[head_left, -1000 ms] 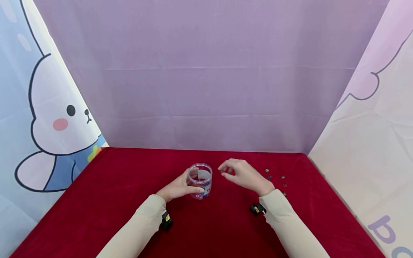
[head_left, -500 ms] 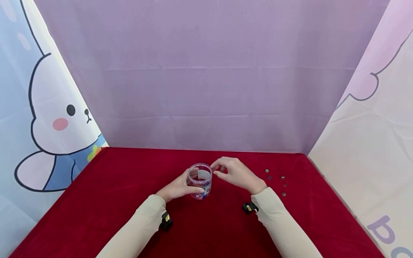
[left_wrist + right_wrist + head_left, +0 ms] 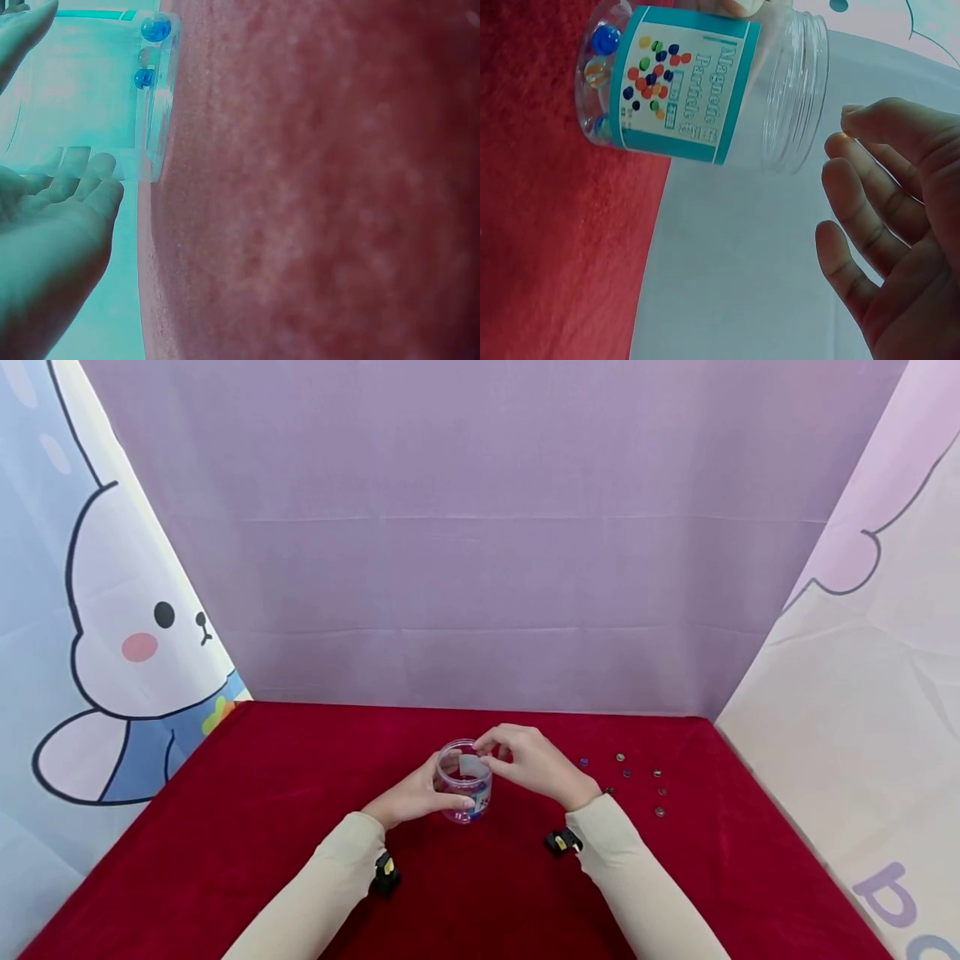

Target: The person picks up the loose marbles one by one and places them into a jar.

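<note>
Head view: the left hand point(image 3: 412, 796) grips the jar point(image 3: 465, 785), thumb on the near side and fingers round the far side. Its open mouth faces up, in line with the middle of the desk's point(image 3: 300, 777) far edge. At the rim's right, the right hand point(image 3: 527, 762) has thumb and forefinger pinching a small glinting thing point(image 3: 845, 135), mostly hidden; its other fingers are slightly spread. Blue and orange marbles point(image 3: 605, 40) sit at the jar's bottom, below the label point(image 3: 682, 82). Loose beads point(image 3: 627, 773) lie scattered towards the desk's right edge.
</note>
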Demonstrator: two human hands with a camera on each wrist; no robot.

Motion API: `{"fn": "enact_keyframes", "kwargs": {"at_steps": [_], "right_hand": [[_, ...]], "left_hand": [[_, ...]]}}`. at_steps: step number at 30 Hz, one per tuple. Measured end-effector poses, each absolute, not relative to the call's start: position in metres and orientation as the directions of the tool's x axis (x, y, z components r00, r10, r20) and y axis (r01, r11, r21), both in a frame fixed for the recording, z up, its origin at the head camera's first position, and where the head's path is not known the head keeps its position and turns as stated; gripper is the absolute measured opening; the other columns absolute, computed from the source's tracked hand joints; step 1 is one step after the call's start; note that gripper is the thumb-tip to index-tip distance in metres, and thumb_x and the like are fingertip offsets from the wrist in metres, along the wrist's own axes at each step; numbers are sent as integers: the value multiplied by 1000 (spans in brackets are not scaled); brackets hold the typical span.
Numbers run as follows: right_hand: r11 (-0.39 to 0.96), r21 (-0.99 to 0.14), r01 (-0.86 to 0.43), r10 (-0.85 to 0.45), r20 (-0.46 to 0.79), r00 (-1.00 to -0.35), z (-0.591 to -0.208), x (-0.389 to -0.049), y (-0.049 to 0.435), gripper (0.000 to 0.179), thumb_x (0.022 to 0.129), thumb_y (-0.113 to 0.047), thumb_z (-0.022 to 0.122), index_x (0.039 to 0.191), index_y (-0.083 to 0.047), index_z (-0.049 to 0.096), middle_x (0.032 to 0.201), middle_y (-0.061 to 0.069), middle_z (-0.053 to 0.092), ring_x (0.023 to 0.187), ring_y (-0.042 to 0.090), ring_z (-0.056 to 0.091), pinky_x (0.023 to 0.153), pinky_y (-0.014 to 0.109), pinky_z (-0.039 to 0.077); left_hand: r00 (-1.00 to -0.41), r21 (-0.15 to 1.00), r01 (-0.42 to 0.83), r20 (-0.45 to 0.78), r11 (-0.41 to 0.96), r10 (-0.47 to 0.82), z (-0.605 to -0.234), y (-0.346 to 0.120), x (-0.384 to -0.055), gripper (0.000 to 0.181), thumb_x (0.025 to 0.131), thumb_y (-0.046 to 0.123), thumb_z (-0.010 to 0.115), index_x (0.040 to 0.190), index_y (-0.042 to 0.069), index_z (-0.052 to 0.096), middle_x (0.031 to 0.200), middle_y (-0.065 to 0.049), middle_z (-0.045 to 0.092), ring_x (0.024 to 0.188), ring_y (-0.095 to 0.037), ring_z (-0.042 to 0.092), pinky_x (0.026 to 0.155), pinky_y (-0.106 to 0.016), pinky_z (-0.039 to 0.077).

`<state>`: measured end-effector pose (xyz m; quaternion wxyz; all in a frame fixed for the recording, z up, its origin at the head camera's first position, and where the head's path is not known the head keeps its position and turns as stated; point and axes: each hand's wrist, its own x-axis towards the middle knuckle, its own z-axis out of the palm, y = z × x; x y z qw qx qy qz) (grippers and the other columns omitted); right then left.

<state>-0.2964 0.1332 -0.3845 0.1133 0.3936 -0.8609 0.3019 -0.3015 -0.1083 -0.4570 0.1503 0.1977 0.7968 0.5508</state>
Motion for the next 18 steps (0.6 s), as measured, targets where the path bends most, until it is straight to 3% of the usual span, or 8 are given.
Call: {"fn": "enact_keyframes", "kwargs": {"at_steps": [10, 18], "right_hand": [[491, -448, -747, -604, 443, -662, -384, -299, 125, 21, 91, -12, 76, 112, -13, 72, 103, -5, 68, 81, 6, 57, 70, 22, 54], [488, -448, -749, -594, 459, -661, -391, -305, 121, 21, 90, -9, 76, 111, -13, 72, 103, -2, 70, 79, 8, 58, 70, 23, 54]], "left_hand": [[-864, 942, 169, 0, 289, 504, -457, -109, -304, 93, 85, 32, 82, 156, 13, 24, 143, -7, 48, 130, -26, 44, 106, -53, 40], [-866, 939, 167, -6, 301, 500, -456, -108, -302, 93, 85, 32, 82, 155, 12, 24, 143, -6, 47, 131, -25, 44, 108, -51, 39]]}}
